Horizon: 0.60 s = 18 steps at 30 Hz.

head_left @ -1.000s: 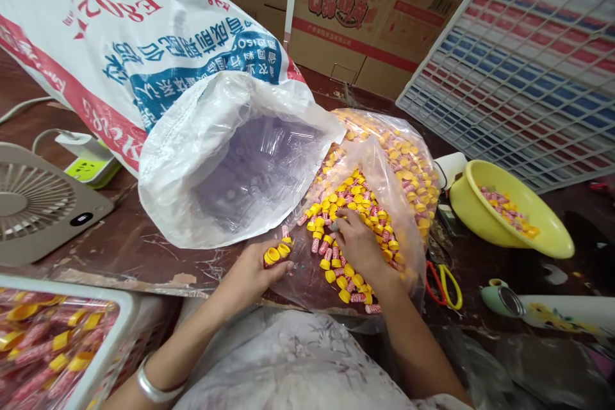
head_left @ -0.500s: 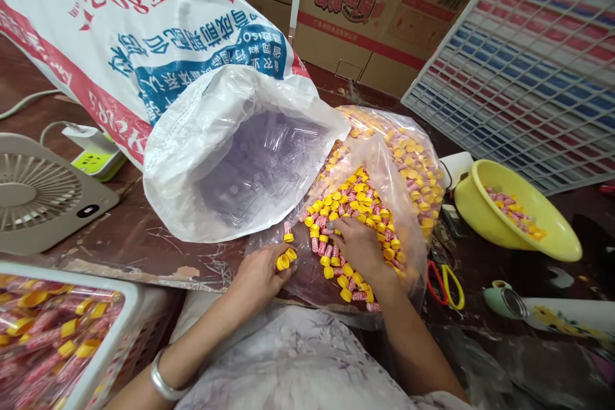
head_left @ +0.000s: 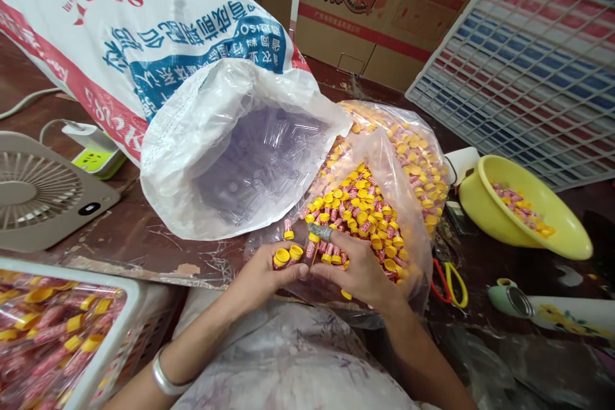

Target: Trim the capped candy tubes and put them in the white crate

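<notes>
Two small tubes with yellow caps (head_left: 288, 256) are held in my left hand (head_left: 262, 275), caps facing up. My right hand (head_left: 360, 266), grey wrapping on one finger, closes around another yellow-capped, pink-patterned tube (head_left: 311, 246) close to my left fingertips. A heap of the same tubes (head_left: 365, 214) spills from a clear plastic bag (head_left: 416, 230) just beyond my right hand. One loose tube (head_left: 288, 229) lies above my left hand. Behind it, a large white woven sack (head_left: 168, 198) gapes, with clear plastic pieces (head_left: 259, 173) inside.
At lower left stands a white basket (head_left: 132, 295) of filled clear packs. A fan (head_left: 43, 198) and power strip (head_left: 98, 157) sit at left. On the right are scissors (head_left: 451, 285), a yellow bowl (head_left: 480, 211) with tubes, and a white wire rack (head_left: 519, 77). Cardboard boxes (head_left: 355, 32) stand behind.
My right hand has drawn back from the heap toward my left hand, bringing a tube with it. My left hand still holds its two tubes, their caps now turned upward.
</notes>
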Each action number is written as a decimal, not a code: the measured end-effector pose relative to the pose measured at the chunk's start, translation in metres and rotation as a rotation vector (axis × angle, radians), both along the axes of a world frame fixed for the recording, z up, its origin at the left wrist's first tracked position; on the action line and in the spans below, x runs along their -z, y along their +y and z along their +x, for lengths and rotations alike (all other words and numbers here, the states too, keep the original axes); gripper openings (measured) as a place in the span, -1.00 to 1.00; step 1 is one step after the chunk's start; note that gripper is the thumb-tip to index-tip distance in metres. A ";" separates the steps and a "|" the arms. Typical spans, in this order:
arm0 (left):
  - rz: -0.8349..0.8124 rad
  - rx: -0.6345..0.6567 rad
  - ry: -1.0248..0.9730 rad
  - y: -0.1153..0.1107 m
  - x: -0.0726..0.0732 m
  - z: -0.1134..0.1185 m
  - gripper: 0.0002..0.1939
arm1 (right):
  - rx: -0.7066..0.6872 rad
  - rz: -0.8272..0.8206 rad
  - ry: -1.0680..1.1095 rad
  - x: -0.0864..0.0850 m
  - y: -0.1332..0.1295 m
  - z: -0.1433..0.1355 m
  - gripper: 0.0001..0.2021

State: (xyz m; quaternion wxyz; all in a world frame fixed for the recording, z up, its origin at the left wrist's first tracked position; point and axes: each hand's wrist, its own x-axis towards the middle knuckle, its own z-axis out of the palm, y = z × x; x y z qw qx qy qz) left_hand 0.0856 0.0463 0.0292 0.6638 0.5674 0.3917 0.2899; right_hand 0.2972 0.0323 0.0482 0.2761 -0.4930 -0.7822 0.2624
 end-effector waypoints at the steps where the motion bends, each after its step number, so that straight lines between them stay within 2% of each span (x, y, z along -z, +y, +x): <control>1: -0.078 -0.018 -0.062 -0.001 -0.001 0.001 -0.73 | -0.005 0.020 0.004 0.002 -0.003 -0.004 -0.60; 4: -0.268 -0.077 -0.217 -0.006 -0.001 0.006 -0.66 | 0.023 0.160 -0.001 0.011 -0.008 -0.016 -0.38; 6: -0.322 -0.111 -0.264 -0.007 0.001 0.009 -0.62 | 0.060 0.267 -0.018 0.019 -0.010 -0.023 -0.37; 9: -0.323 -0.142 -0.234 -0.007 0.007 0.012 -0.59 | 0.074 0.387 -0.044 0.027 -0.011 -0.031 -0.46; 12: -0.278 -0.131 -0.174 -0.008 0.007 0.007 -0.59 | 0.053 0.389 -0.034 0.028 -0.012 -0.036 -0.42; 14: -0.214 -0.106 -0.091 -0.012 0.002 -0.008 -0.60 | -0.046 0.309 -0.040 0.022 -0.011 -0.034 -0.27; 16: -0.100 -0.098 0.088 -0.019 -0.008 -0.037 -0.64 | -0.138 0.214 -0.069 0.015 -0.006 -0.026 -0.08; 17: -0.022 -0.105 0.209 -0.023 -0.014 -0.055 -0.66 | -0.124 0.187 -0.090 0.012 -0.003 -0.019 -0.06; 18: 0.054 -0.169 0.334 -0.025 -0.018 -0.073 -0.67 | -0.056 0.178 -0.123 0.011 0.001 -0.011 -0.13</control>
